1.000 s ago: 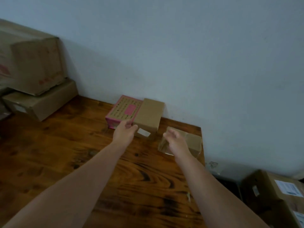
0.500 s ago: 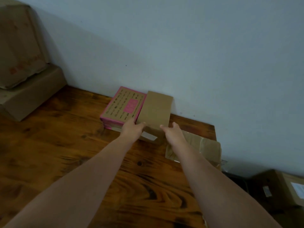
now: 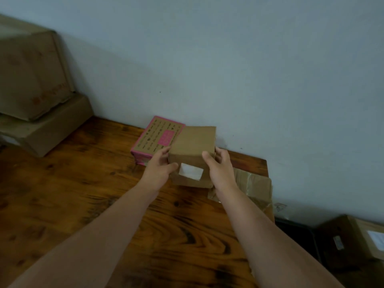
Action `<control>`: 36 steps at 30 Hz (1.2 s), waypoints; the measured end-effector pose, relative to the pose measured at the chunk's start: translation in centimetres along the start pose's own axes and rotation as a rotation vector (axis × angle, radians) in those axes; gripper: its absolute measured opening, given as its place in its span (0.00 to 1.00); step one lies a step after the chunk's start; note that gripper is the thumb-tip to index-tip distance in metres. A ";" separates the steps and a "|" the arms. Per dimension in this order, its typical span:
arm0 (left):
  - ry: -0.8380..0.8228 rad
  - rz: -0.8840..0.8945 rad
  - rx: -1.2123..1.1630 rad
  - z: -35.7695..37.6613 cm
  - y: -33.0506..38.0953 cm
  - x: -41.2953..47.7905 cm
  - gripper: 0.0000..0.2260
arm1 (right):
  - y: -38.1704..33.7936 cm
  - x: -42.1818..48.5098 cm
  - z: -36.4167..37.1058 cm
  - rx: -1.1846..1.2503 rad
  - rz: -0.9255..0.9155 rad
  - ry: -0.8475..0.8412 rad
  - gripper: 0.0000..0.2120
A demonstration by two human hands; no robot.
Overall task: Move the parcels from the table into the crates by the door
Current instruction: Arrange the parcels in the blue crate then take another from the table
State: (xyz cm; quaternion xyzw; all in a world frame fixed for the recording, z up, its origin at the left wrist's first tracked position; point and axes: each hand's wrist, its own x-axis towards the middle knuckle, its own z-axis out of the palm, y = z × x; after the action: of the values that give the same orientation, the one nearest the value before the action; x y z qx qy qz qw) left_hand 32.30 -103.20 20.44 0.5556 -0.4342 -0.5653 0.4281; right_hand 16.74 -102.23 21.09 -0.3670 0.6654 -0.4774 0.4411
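Both hands grip a plain brown parcel (image 3: 193,150) — left hand (image 3: 160,169) and right hand (image 3: 220,169) on opposite sides — beside a pink-edged parcel (image 3: 158,138) on the wooden worktop (image 3: 83,183).

The brown box (image 3: 192,146) sits at the centre of the frame. It is plain cardboard, with a white label (image 3: 190,171) on its near face. The left hand (image 3: 160,169) and right hand (image 3: 220,169) grip its two sides. Its near end looks raised, though whether its base touches the bench (image 3: 83,183) is unclear.

The pink box (image 3: 158,138) lies flat against the wall, just left of the brown box. It is thin, with pink edges, dark print and a pink panel on top. Its right edge is hidden behind the brown box.

The flat parcel (image 3: 255,188) is brown and wrapped in glossy tape. It lies at the bench's right edge, below and to the right of the brown box.
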 end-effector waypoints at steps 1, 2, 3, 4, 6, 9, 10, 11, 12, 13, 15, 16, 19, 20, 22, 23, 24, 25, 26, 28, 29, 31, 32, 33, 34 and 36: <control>0.017 0.027 0.001 -0.2 0.4 -0.7 0.19 | -0.5 -0.7 -0.1 -0.004 -0.037 -0.022 0.25; 0.037 0.055 0.010 -0.4 0.9 -1.5 0.17 | -0.9 -1.3 -0.3 -0.009 -0.074 -0.045 0.26; 0.055 0.080 0.018 -0.6 1.5 -2.2 0.15 | -1.5 -1.9 -0.4 -0.014 -0.108 -0.065 0.27; 0.067 0.094 0.016 -0.9 2.0 -2.8 0.14 | -1.9 -2.5 -0.5 -0.015 -0.136 -0.081 0.28; 0.059 0.103 -0.019 -1.3 3.1 -3.7 0.14 | -2.6 -3.5 -0.8 -0.009 -0.173 -0.091 0.29; 0.002 0.109 -0.078 -2.0 4.5 -5.1 0.10 | -3.4 -5.1 -1.0 0.008 -0.172 -0.065 0.26; -0.022 0.108 -0.077 -2.3 4.9 -5.4 0.10 | -3.6 -5.5 -1.0 0.014 -0.167 -0.050 0.26; -0.049 0.094 -0.071 -2.5 5.2 -5.7 0.11 | -3.8 -5.9 -1.0 0.017 -0.163 -0.028 0.26; -0.086 0.069 -0.067 -2.9 5.4 -6.0 0.14 | -4.1 -6.4 -1.0 0.016 -0.161 -0.001 0.26; -0.129 0.046 -0.063 -3.4 5.5 -6.3 0.18 | -4.4 -7.0 -1.0 0.009 -0.159 0.032 0.26; -0.240 0.050 -0.013 -4.8 5.6 -7.0 0.29 | -4.9 -8.3 -0.6 -0.024 -0.143 0.113 0.24; -0.312 0.076 0.045 -5.6 5.5 -7.3 0.35 | -5.1 -9.0 -0.4 -0.050 -0.130 0.154 0.23; -0.426 0.173 0.260 -7.5 4.9 -8.3 0.43 | -5.6 -11.1 0.3 -0.083 -0.076 0.204 0.22; -0.405 0.194 0.309 -8.1 4.7 -8.5 0.43 | -5.8 -11.9 0.5 -0.088 -0.056 0.198 0.22; -0.355 0.214 0.363 -8.9 4.7 -9.1 0.39 | -6.0 -13.5 0.7 -0.108 -0.026 0.154 0.22; -0.343 0.209 0.366 -9.3 4.6 -9.3 0.38 | -6.0 -14.4 0.8 -0.113 -0.019 0.115 0.22; -0.342 0.195 0.357 -9.6 4.5 -9.4 0.36 | -5.9 -15.2 0.8 -0.106 -0.016 0.072 0.23; -0.344 0.179 0.341 -9.8 4.4 -9.7 0.34 | -5.6 -15.9 0.7 -0.084 -0.012 0.027 0.26; -0.349 0.159 0.313 -10.1 4.4 -9.9 0.32 | -5.2 -16.5 0.6 -0.047 -0.012 -0.021 0.30; -0.358 0.122 0.235 -10.5 4.6 -10.2 0.24 | -4.3 -17.5 0.6 0.028 -0.036 -0.111 0.40; -0.355 0.113 0.200 -10.6 4.6 -10.4 0.18 | -3.8 -17.8 0.6 0.029 -0.053 -0.144 0.45; -0.340 0.121 0.155 -10.7 4.4 -10.6 0.12 | -2.8 -18.5 0.8 -0.002 -0.098 -0.176 0.48; -0.336 0.127 0.148 -10.7 4.4 -10.6 0.11 | -2.3 -18.6 0.9 -0.002 -0.117 -0.173 0.45; -0.336 0.125 0.147 -10.6 4.3 -10.6 0.10 | -1.9 -18.6 1.0 0.012 -0.126 -0.158 0.40; -0.350 0.119 0.150 -10.7 4.2 -10.6 0.09 | -1.6 -18.6 0.9 0.034 -0.129 -0.130 0.32; -0.442 0.098 0.159 -10.9 4.1 -10.8 0.17 | -1.4 -18.5 0.7 0.088 -0.104 -0.081 0.19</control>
State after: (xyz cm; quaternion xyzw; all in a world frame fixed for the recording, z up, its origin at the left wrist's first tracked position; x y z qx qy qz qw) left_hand 43.41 -94.00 27.13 0.4285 -0.5870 -0.6157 0.3045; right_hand 23.85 -86.01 26.72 -0.4005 0.6053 -0.5132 0.4582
